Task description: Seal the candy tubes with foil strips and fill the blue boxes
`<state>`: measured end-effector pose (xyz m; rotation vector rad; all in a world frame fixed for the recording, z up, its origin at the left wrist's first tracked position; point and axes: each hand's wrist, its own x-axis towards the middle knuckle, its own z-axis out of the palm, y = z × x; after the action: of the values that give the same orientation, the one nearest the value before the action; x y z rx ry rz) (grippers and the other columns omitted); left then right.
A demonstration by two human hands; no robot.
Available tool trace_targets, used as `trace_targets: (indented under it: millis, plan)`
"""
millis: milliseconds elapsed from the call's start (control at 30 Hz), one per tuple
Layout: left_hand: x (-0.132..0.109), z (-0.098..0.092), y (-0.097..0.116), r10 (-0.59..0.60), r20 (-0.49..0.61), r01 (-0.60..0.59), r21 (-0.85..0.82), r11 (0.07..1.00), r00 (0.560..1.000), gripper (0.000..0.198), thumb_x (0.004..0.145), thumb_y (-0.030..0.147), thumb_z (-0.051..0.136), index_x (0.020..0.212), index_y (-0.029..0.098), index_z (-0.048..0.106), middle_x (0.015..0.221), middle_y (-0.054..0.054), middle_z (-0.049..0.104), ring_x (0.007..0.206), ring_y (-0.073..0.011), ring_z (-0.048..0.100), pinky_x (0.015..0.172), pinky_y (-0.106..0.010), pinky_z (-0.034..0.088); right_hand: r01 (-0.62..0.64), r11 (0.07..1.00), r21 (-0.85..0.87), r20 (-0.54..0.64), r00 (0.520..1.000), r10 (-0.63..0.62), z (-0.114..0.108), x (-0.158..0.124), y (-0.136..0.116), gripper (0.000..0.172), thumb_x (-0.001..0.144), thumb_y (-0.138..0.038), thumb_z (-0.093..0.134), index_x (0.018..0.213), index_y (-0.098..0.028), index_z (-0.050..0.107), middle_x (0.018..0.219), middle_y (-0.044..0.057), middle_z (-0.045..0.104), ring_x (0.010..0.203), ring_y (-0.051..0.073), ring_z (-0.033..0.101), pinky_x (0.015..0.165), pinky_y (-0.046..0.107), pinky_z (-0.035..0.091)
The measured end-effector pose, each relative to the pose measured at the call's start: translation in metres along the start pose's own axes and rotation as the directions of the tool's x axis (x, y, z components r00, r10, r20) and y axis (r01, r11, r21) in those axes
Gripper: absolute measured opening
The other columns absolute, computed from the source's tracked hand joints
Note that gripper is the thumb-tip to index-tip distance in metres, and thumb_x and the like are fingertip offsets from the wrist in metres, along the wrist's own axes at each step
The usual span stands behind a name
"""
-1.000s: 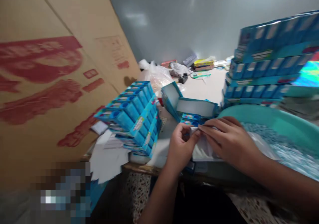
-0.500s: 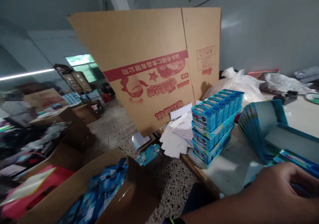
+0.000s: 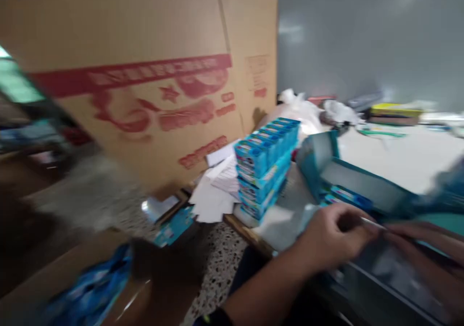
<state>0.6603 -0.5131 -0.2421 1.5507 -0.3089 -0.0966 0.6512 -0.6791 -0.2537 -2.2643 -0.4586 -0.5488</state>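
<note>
My left hand point(image 3: 335, 234) is closed in a pinch, thumb against fingers, at the table's near side. A thin pale edge shows at its fingertips, too smeared to name. My right hand point(image 3: 429, 244) comes in from the right edge, its fingers meeting the left fingertips; it is blurred. Below both hands is a dark grey, partly see-through shape point(image 3: 391, 277), whose kind I cannot make out. Just beyond the hands stands an open blue carton point(image 3: 366, 178) with a pale inside and small blue pieces in it. Left of it rises a stack of blue printed trays point(image 3: 266, 166).
A large brown cardboard sheet point(image 3: 145, 31) with red print stands behind the table. White papers point(image 3: 212, 195) hang over the table edge. A cardboard box point(image 3: 152, 277) with blue packets point(image 3: 94, 287) sits lower left. A white plastic bag point(image 3: 293, 108) lies behind the stack.
The view has swung right, so the stack and cardboard sheet appear further left. My right hand has come into view beside my left, and more of the left forearm shows.
</note>
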Motion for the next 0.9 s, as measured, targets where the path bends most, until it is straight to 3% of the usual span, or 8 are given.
trace_targets:
  millis: [67, 133, 367, 500, 633, 733, 900]
  plan:
    - [0.005, -0.003, 0.005, -0.001, 0.067, 0.0, 0.009, 1.0, 0.998, 0.032, 0.08, 0.042, 0.071, 0.096, 0.015, 0.077, 0.075, -0.004, 0.069, 0.066, -0.0138, 0.057, 0.063, -0.024, 0.046, -0.024, 0.998, -0.065, -0.029, 0.999, 0.022, -0.028, -0.003, -0.004, 0.024, 0.092, -0.043, 0.057, 0.087, -0.026, 0.074, 0.088, 0.005, 0.077, 0.073, 0.025, 0.073, 0.063, 0.034, 0.059]
    - [0.01, -0.003, 0.006, 0.031, 0.067, -0.034, 0.037, 0.999, 0.997, 0.027, 0.082, 0.041, 0.069, 0.09, 0.016, 0.078, 0.078, -0.006, 0.072, 0.071, -0.0167, 0.062, 0.067, -0.026, 0.049, 0.008, 0.998, -0.06, -0.028, 1.0, -0.009, -0.039, 0.002, -0.014, 0.021, 0.092, -0.031, 0.057, 0.082, -0.025, 0.073, 0.08, 0.003, 0.076, 0.068, 0.021, 0.072, 0.06, 0.029, 0.057]
    - [0.014, -0.003, 0.007, 0.168, -0.004, -0.163, 0.214, 0.963, 0.986, 0.021, 0.088, 0.034, 0.063, 0.079, 0.018, 0.074, 0.076, -0.003, 0.071, 0.072, -0.0168, 0.064, 0.066, -0.024, 0.048, -0.03, 0.998, 0.052, 0.034, 0.999, 0.029, -0.033, 0.022, -0.023, 0.017, 0.088, -0.014, 0.061, 0.081, -0.021, 0.074, 0.076, 0.001, 0.075, 0.069, 0.016, 0.069, 0.062, 0.024, 0.053]
    - [0.015, -0.004, 0.007, 0.226, 0.016, -0.222, 0.268, 0.937, 0.974, 0.019, 0.089, 0.033, 0.062, 0.082, 0.019, 0.073, 0.077, -0.002, 0.071, 0.074, -0.0166, 0.065, 0.068, -0.024, 0.049, -0.044, 0.993, 0.112, 0.019, 0.999, 0.043, -0.035, 0.021, -0.018, 0.014, 0.087, -0.015, 0.065, 0.096, -0.019, 0.075, 0.082, 0.003, 0.076, 0.073, 0.015, 0.07, 0.063, 0.022, 0.054]
    - [0.015, -0.004, 0.006, 0.171, -0.001, -0.165, 0.266, 0.95, 0.985, 0.019, 0.089, 0.034, 0.063, 0.084, 0.018, 0.074, 0.077, -0.002, 0.071, 0.073, -0.0164, 0.065, 0.068, -0.024, 0.049, 0.08, 0.992, 0.099, -0.041, 0.996, -0.077, -0.033, 0.02, -0.014, 0.014, 0.091, -0.017, 0.064, 0.1, -0.018, 0.075, 0.088, 0.005, 0.073, 0.076, 0.015, 0.068, 0.065, 0.024, 0.055]
    - [0.017, -0.004, 0.006, 0.101, -0.032, -0.092, 0.2, 0.976, 0.994, 0.021, 0.087, 0.036, 0.067, 0.082, 0.016, 0.074, 0.075, -0.002, 0.071, 0.07, -0.0154, 0.063, 0.064, -0.023, 0.048, 0.215, 0.976, -0.02, -0.109, 0.97, -0.216, -0.027, 0.017, -0.01, 0.013, 0.095, -0.019, 0.061, 0.098, -0.018, 0.074, 0.091, 0.007, 0.072, 0.082, 0.016, 0.067, 0.074, 0.03, 0.057]
    - [0.017, -0.004, 0.005, 0.02, -0.075, -0.011, 0.117, 0.993, 0.997, 0.022, 0.081, 0.037, 0.073, 0.076, 0.015, 0.074, 0.067, 0.0, 0.069, 0.063, -0.0129, 0.059, 0.059, -0.021, 0.047, 0.232, 0.955, -0.183, -0.094, 0.963, -0.252, -0.025, 0.011, -0.009, 0.015, 0.098, -0.023, 0.059, 0.098, -0.017, 0.073, 0.095, 0.009, 0.073, 0.088, 0.02, 0.067, 0.08, 0.037, 0.057]
